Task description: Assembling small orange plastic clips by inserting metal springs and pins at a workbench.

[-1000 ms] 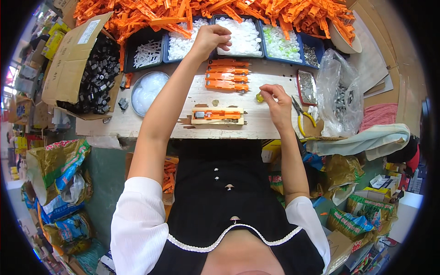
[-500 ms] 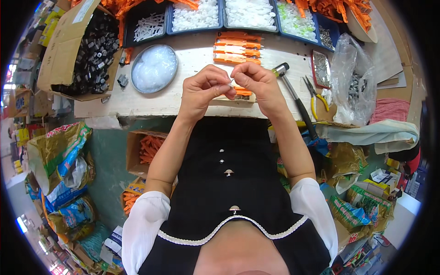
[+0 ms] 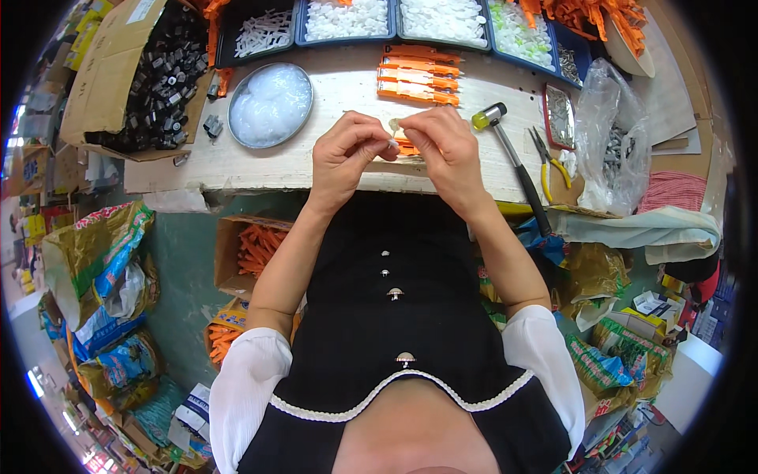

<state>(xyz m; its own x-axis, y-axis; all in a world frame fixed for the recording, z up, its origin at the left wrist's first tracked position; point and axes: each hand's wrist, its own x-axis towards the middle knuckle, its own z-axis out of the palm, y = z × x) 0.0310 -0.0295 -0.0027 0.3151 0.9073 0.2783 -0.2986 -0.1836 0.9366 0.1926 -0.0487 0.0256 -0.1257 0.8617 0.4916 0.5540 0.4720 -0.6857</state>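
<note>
My left hand [image 3: 347, 154] is pinched on a small white piece [image 3: 392, 144], of which only a tip shows. A small pale, yellowish translucent piece [image 3: 394, 125] sits at the fingertips of my right hand [image 3: 452, 150], whose thumb and forefinger are closed. Both hands are over the front of the worktable, close together but apart. Partly hidden beneath them lies an orange part [image 3: 406, 148]. Beyond it several orange parts [image 3: 417, 85] lie in a stacked row. To the left stands a round metal dish [image 3: 231, 118] of translucent whitish jelly-like stuff.
Trays of small white pieces [image 3: 351, 20] line the back. At left stands a cardboard box [image 3: 99, 87] of black-and-grey parts. Right of my hands lie a hammer [image 3: 517, 162], yellow-handled pliers [image 3: 546, 162] and a clear plastic bag [image 3: 608, 118]. Orange parts fill a box [image 3: 229, 257] below the table.
My hands have drawn slightly apart at the fingertips. The pale translucent piece now shows at my right fingertips. The whole view has shifted a little.
</note>
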